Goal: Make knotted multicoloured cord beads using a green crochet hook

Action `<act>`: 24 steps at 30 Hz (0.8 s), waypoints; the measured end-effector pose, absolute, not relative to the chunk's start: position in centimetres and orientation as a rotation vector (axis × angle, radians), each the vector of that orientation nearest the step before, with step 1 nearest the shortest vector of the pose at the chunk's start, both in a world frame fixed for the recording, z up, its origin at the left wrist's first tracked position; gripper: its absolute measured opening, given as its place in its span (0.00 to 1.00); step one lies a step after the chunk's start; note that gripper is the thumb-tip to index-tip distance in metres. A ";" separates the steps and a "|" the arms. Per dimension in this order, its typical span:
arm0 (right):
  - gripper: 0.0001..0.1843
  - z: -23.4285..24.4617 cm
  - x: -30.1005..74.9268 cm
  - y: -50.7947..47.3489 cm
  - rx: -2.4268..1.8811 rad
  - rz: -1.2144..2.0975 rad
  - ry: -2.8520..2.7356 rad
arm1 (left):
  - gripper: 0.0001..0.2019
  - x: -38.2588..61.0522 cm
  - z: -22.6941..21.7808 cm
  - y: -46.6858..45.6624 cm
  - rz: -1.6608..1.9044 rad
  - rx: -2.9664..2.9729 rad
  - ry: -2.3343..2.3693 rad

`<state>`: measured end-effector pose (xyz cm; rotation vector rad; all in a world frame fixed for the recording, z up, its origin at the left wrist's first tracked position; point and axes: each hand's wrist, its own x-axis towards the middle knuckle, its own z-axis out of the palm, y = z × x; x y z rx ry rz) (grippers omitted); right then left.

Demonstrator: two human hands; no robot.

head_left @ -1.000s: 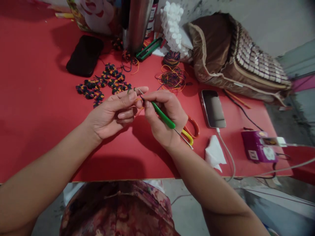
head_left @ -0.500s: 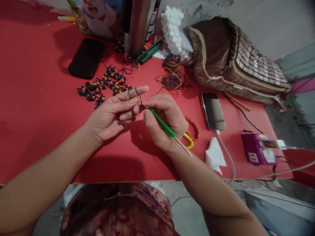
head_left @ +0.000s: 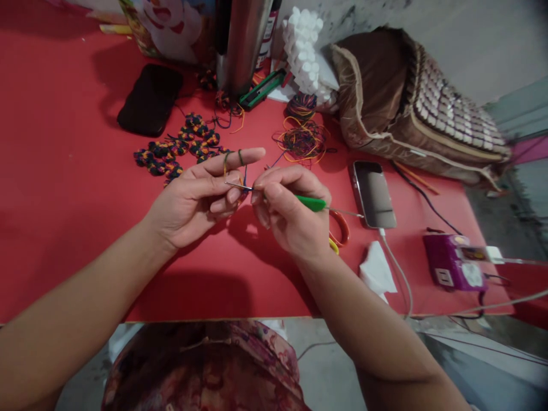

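Observation:
My right hand (head_left: pixel 293 211) grips a crochet hook (head_left: pixel 311 203) by its green handle, the thin metal tip pointing left across my left thumb. Yarn (head_left: pixel 240 156) in dark green and yellow loops round the outstretched index finger of my left hand (head_left: pixel 201 200), whose thumb and other fingers pinch the strand beside the hook. The small worked piece between the hands is mostly hidden by fingers. Behind them lie crocheted clusters (head_left: pixel 160 151) in black, orange and purple. A loose tangle of multicoloured yarn (head_left: pixel 302 140) trails toward my hands, with a wound ball (head_left: pixel 301 107) behind it.
On the red table (head_left: pixel 64 228) are a black phone (head_left: pixel 150 100), a charging phone (head_left: pixel 374 194), scissors (head_left: pixel 340 228), crumpled tissue (head_left: pixel 377 268) and a purple power adapter (head_left: pixel 451 261). A steel flask (head_left: pixel 244 45), green cutter (head_left: pixel 262 89) and brown cushion (head_left: pixel 385 85) stand toward the back.
The crochet hook has swung from a diagonal slant to nearly level, its tip now across the left thumb. My right hand has turned and shifted slightly right.

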<state>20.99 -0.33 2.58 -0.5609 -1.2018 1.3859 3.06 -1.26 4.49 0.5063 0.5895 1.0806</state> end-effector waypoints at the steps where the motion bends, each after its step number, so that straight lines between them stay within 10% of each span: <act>1: 0.10 2.6 21.0 -0.2 -0.550 1.386 -1.197 | 0.16 3.0 4.4 -1.2 1.083 0.522 0.588; 24: 0.05 3.1 21.6 -1.1 -0.742 0.614 -1.639 | 0.11 3.6 3.8 -1.5 1.398 0.767 0.824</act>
